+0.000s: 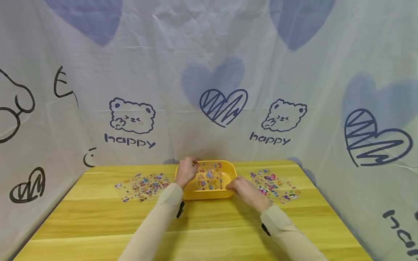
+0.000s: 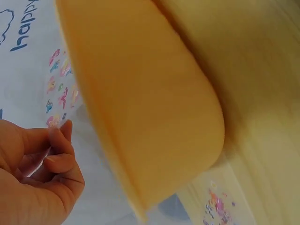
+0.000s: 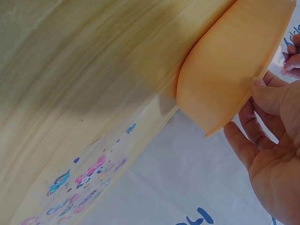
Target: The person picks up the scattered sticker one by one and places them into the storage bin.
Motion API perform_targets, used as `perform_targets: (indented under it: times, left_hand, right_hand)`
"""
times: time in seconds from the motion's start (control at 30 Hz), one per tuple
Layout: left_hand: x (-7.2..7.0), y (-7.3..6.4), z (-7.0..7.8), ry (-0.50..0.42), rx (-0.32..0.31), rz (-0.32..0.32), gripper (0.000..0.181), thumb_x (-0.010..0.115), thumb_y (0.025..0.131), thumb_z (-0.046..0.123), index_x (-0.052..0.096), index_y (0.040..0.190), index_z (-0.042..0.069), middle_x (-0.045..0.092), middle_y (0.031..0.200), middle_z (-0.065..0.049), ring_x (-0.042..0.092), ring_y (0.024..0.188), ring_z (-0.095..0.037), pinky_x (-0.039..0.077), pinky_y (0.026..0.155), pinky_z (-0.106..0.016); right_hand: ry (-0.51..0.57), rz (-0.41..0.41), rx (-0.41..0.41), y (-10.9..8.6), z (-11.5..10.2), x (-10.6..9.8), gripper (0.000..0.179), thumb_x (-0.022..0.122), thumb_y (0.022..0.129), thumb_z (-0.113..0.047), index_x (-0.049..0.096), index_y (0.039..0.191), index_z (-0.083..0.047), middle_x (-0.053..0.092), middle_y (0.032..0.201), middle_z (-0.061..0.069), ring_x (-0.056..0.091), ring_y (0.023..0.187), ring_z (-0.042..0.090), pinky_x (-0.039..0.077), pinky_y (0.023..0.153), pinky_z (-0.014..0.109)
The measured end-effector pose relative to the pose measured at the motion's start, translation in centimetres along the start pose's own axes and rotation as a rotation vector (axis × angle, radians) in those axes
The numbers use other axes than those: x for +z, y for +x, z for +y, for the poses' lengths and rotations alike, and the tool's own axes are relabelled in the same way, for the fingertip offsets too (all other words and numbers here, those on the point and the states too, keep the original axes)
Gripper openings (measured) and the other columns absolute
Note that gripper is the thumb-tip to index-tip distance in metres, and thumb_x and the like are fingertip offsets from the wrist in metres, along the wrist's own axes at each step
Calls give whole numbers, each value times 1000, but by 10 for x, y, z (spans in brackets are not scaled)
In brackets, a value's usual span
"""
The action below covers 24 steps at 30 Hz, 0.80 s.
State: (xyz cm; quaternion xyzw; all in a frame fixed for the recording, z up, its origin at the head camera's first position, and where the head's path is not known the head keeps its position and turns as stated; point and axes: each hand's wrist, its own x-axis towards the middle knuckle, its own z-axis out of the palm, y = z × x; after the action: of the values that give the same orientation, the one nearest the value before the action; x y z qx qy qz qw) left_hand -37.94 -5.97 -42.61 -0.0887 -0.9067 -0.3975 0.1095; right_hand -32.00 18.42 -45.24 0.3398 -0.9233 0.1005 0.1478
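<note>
A yellow plastic basin (image 1: 209, 194) stands near the back of the table. Over its opening hangs a clear sticker sheet (image 1: 210, 174) printed with small colourful figures. My left hand (image 1: 187, 170) is above the basin's left side; in the left wrist view its thumb and fingertips pinch the lower edge of the sticker sheet (image 2: 61, 89). At the basin's right front corner, my right hand (image 1: 243, 186) holds the rim, and in the right wrist view the thumb and fingers (image 3: 241, 140) lie on either side of the basin wall (image 3: 225, 70). The basin's floor is mostly hidden behind the sheet.
Clear sheets of colourful stickers lie on the wood-patterned table (image 1: 209, 232): one group (image 1: 147, 186) left of the basin, another (image 1: 274, 185) to its right. A white cloth (image 1: 209, 145) with hearts and bears hangs right behind the table's back edge.
</note>
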Motion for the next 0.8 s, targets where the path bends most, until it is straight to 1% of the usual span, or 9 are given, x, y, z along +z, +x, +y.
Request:
perform_targets:
  times: [0.07, 0.2, 0.3, 0.37, 0.47, 0.5, 0.6, 0.73, 0.8]
  left_hand:
    - [5, -2, 1, 28, 9, -2, 21, 53, 95, 1, 73, 97, 0, 72, 93, -17, 50, 51, -13, 38, 45, -24]
    - [14, -4, 4, 119, 26, 12, 19, 56, 92, 0, 75, 91, 1, 72, 88, -14, 62, 66, -21, 51, 59, -32]
    - [19, -4, 6, 152, 27, 21, 17, 57, 91, -1, 74, 88, 0, 72, 85, -13, 64, 72, -24, 54, 66, -36]
    - [22, -4, 6, 163, 24, 12, 16, 58, 91, 0, 74, 87, 0, 71, 85, -13, 64, 72, -23, 54, 65, -36]
    - [24, -4, 6, 182, 11, -12, 15, 58, 92, 1, 71, 84, 0, 69, 80, -12, 61, 68, -22, 51, 60, -33]
    - [24, -4, 5, 197, 10, -21, 15, 59, 92, 1, 70, 82, 1, 67, 77, -11, 59, 66, -21, 49, 59, -33]
    - [25, -5, 4, 204, -12, -64, 14, 59, 92, 2, 65, 79, 1, 63, 72, -10, 55, 62, -21, 46, 57, -32]
    - [23, -8, 2, 186, -20, -101, 11, 60, 92, 3, 67, 83, 1, 65, 77, -10, 56, 65, -20, 48, 59, -32]
    - [20, -9, 1, 179, -13, -104, 13, 59, 92, 3, 69, 84, 0, 67, 79, -11, 55, 65, -19, 47, 58, -31]
  right_hand:
    - [9, 1, 5, 0, -1, 0, 17, 66, 90, -4, 75, 105, -6, 74, 100, 6, 66, 94, 21, 54, 86, 35]
    - [26, 20, -4, -1, -2, 0, 16, 67, 89, -3, 75, 103, -5, 74, 99, 7, 66, 92, 21, 54, 84, 36]
    - [24, 45, -36, -1, -2, 0, 16, 68, 88, -1, 75, 102, -4, 74, 96, 7, 66, 90, 22, 55, 82, 35]
    - [28, 54, -46, 0, -2, -1, 16, 68, 87, 0, 75, 102, -4, 74, 96, 7, 66, 89, 22, 55, 81, 35]
    - [30, 46, -40, 0, -2, 0, 17, 67, 88, -1, 75, 103, -4, 74, 97, 7, 66, 90, 22, 55, 82, 35]
    - [40, 35, -30, 1, -2, 0, 17, 67, 89, -1, 75, 104, -4, 74, 98, 8, 67, 91, 22, 55, 83, 36]
    - [40, 7, -6, 2, -2, 1, 18, 66, 91, -3, 74, 106, -4, 75, 101, 7, 67, 94, 22, 55, 85, 35]
    - [48, -16, 37, 1, -2, 1, 18, 64, 93, -6, 74, 108, -6, 74, 103, 6, 67, 97, 21, 55, 88, 35]
    - [51, -12, 43, 1, -2, 0, 18, 64, 93, -6, 75, 107, -7, 74, 103, 6, 67, 97, 21, 55, 88, 36]
